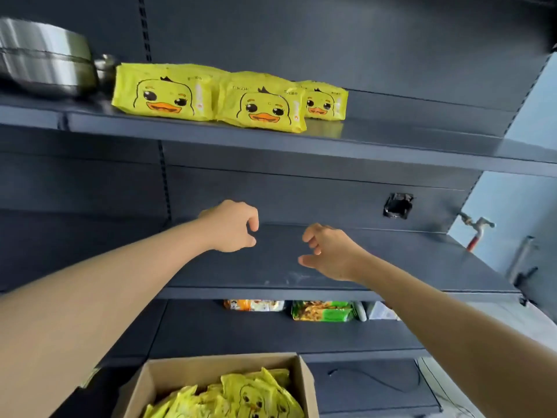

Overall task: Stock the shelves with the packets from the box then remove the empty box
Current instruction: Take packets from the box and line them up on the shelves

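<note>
Here the left hand (pixel 233 226) and right hand (pixel 327 251) hover over the middle shelf (pixel 391 260), fingers loosely curled, holding nothing. Yellow packets (pixel 256 396) fill the box (pixel 211 368).

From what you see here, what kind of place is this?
Probably a small shop or its stockroom: dark metal shelves with slotted uprights, identical duck packets lined up facing out, and a cardboard box of more packets below.

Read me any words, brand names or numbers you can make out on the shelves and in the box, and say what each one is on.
No text here can be read with certainty.
Duck packets on the upper shelf: small print along the top edge and an orange side strip, too blurred to read.
Duck packets in the cardboard box: no legible print.
Orange packet and green packet on the lower shelf: printing too small to read.
</note>
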`<state>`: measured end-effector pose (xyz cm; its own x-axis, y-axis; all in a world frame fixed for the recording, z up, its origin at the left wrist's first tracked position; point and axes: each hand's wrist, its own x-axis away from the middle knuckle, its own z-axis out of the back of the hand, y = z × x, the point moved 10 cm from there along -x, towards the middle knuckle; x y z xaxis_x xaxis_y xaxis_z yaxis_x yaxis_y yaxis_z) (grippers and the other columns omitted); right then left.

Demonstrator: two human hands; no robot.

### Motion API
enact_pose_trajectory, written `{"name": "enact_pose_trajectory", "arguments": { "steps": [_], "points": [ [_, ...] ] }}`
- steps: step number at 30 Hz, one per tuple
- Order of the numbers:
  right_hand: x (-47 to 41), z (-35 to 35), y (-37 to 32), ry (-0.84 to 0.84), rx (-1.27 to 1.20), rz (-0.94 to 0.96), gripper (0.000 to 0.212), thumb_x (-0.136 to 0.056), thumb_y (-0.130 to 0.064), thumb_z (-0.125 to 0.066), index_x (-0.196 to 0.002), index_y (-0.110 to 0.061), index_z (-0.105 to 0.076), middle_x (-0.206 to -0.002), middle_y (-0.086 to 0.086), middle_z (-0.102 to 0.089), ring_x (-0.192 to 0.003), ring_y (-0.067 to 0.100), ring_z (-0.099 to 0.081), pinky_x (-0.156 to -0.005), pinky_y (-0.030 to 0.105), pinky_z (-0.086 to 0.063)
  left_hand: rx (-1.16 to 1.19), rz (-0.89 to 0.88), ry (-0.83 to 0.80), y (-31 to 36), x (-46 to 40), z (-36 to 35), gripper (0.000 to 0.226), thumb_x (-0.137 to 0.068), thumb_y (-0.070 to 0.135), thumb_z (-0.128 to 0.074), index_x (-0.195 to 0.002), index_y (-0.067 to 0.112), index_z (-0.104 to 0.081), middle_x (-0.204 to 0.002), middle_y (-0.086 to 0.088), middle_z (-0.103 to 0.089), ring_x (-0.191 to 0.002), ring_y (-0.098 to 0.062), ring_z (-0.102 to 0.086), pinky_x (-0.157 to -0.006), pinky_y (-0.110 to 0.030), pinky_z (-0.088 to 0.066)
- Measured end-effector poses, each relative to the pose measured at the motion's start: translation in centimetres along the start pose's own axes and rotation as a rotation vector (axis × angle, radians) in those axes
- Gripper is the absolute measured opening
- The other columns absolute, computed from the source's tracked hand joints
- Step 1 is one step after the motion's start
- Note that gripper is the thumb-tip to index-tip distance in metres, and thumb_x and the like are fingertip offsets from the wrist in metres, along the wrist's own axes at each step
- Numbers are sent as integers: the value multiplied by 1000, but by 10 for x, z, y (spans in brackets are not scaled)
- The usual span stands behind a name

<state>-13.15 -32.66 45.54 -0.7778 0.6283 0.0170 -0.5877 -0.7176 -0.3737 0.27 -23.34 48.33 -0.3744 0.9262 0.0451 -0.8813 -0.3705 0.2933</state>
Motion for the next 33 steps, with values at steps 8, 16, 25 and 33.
{"name": "enact_pose_trajectory", "arguments": {
  "steps": [8, 16, 25, 33],
  "points": [
    [21, -141, 46, -248, -57, -55, 44, -86, -31, -62, -124, -13, -48, -120, 7, -54, -105, 24, -54, -87, 32, -46, 65, 209, -169, -60, 24, -134, 18, -87, 29, -62, -104, 27, -58, -106, 5, -62, -99, -17, -57, -84, -35, -49],
    [47, -280, 116, -483, -123, -147, 40, -86, -25, -62, -121, -10, -51, -119, 9, -57, -103, 24, -56, -86, 32, -49, 95, 405, -357, -105, 62, -284, 14, -85, 28, -64, -98, 28, -59, -108, 4, -65, -96, -20, -62, -84, -35, -50],
    [41, -400, 157, -489, -131, -204, 33, -92, -16, -53, -123, -9, -48, -119, 13, -59, -104, 28, -59, -87, 42, -52, 109, 532, -443, -158, 95, -423, 17, -86, 29, -61, -102, 30, -56, -103, 8, -62, -90, -17, -59, -76, -32, -51],
    [-16, -481, 127, -359, -9, 50, 58, -88, -4, -56, -139, -6, -30, -136, 14, -40, -123, 29, -43, -99, 33, -41, 94, 530, -454, -201, 91, -509, 33, -89, 28, -59, -120, 24, -47, -119, 1, -59, -104, -24, -58, -79, -34, -48]
  ]
}}
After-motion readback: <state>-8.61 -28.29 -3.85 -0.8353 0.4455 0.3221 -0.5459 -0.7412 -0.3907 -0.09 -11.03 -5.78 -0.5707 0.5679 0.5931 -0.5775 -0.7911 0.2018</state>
